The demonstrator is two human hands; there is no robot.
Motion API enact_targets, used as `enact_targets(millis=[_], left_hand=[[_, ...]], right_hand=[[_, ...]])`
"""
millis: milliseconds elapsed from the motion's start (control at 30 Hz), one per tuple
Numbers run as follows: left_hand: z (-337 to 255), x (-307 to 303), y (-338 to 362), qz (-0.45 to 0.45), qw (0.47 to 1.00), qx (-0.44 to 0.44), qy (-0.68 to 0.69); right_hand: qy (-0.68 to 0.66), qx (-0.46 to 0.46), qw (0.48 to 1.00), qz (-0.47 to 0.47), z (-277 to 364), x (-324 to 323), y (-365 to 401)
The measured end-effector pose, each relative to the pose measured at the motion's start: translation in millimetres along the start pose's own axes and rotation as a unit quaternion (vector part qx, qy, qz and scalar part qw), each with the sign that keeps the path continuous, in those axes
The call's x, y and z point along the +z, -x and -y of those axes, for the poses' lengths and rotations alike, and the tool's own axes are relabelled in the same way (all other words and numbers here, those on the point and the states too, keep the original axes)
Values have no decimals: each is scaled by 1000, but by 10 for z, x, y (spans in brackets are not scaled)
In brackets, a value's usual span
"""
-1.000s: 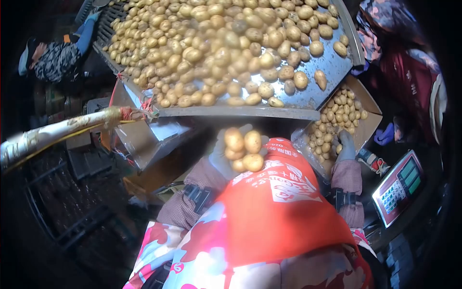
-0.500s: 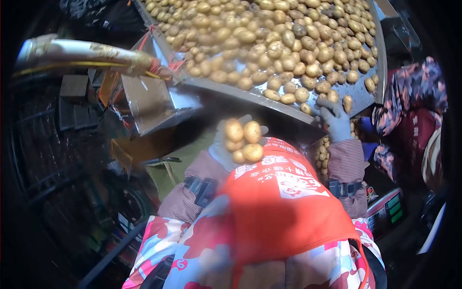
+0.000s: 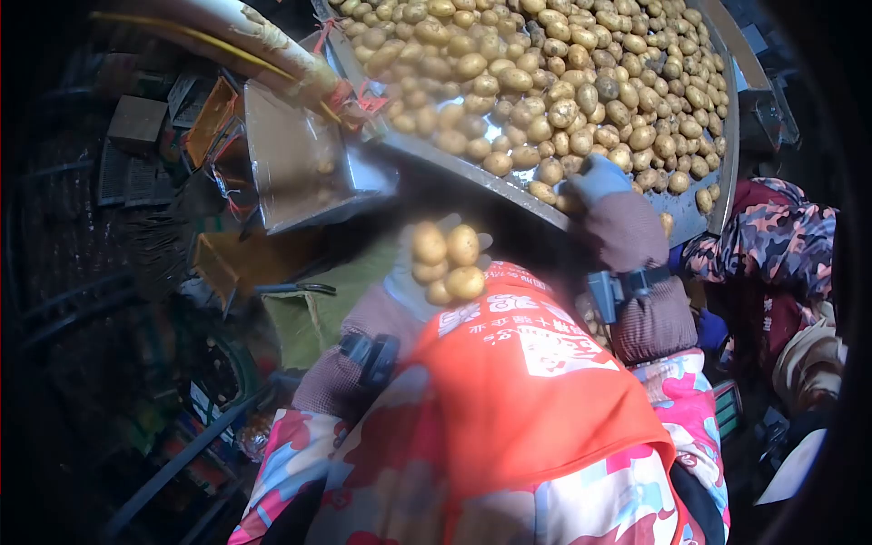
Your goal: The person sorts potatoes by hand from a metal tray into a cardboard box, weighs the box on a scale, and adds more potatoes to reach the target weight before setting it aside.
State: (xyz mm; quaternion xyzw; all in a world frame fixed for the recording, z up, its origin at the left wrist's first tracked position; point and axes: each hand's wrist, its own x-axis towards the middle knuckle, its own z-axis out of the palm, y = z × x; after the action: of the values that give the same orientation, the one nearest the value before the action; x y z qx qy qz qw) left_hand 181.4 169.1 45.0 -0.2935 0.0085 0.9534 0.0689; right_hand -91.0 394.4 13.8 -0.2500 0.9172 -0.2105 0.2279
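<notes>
Several small yellow potatoes (image 3: 447,261) rest in my gloved left hand (image 3: 404,277), held palm up in front of the red apron (image 3: 536,363). My right hand (image 3: 597,179), in a grey glove, is at the lower edge of the metal tray (image 3: 481,182), beside the potatoes lying there. Its fingers are bent down at the potatoes and partly hidden, so what is between them cannot be made out. A large heap of potatoes (image 3: 627,100) covers much of the tray.
A person in a camouflage sleeve (image 3: 781,241) is at the right of the tray. On the left are a tan chute-like box (image 3: 295,163), a white pole (image 3: 245,36), a cardboard box (image 3: 136,123) and a green bag (image 3: 318,313).
My right hand has moved left and up along the tray's edge, its forearm turning inward. My left hand still holds the potatoes. The whole view has shifted slightly.
</notes>
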Motion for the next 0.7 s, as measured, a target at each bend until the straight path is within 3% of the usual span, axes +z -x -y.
enact_targets(millis=[33, 67, 133, 167, 200, 267, 333, 400, 467, 500, 600, 700], left_hand=[[-46, -177, -58, 78, 997, -5, 8], [-55, -297, -155, 213, 977, -3, 14], [-33, -447, -180, 238, 971, 19, -15], [-14, -289, -77, 134, 989, 37, -56], [-28, -238, -98, 84, 993, 41, -76], [-59, -229, -188, 32, 995, 28, -87], [-61, -315, -352, 92, 993, -20, -74], [-12, -425, -523, 207, 973, -95, -51], [52, -369, -612, 218, 965, -138, -43], [89, -244, -605, 175, 973, -142, -53], [230, 9, -664, 169, 963, -201, -57], [449, 399, -570, 127, 959, -214, -137]], right_hand=[[-87, 17, 996, 0, -6, -38, 37], [-173, 35, 984, -3, -10, -78, 72], [-471, 141, 871, -8, -23, -120, 303], [-606, 190, 772, -19, -77, -146, 415], [-603, 124, 788, -15, -465, -13, 454], [-643, 99, 757, -52, -510, 19, 704], [-680, 79, 722, -97, -449, 37, 1015], [-678, 101, 719, -119, -433, -80, 1350], [-692, 109, 699, -143, -499, -73, 1650], [-686, 124, 700, -152, -556, -63, 1815], [-670, 183, 694, -191, -844, 27, 2440], [-529, 351, 739, -227, -1250, 333, 2997]])
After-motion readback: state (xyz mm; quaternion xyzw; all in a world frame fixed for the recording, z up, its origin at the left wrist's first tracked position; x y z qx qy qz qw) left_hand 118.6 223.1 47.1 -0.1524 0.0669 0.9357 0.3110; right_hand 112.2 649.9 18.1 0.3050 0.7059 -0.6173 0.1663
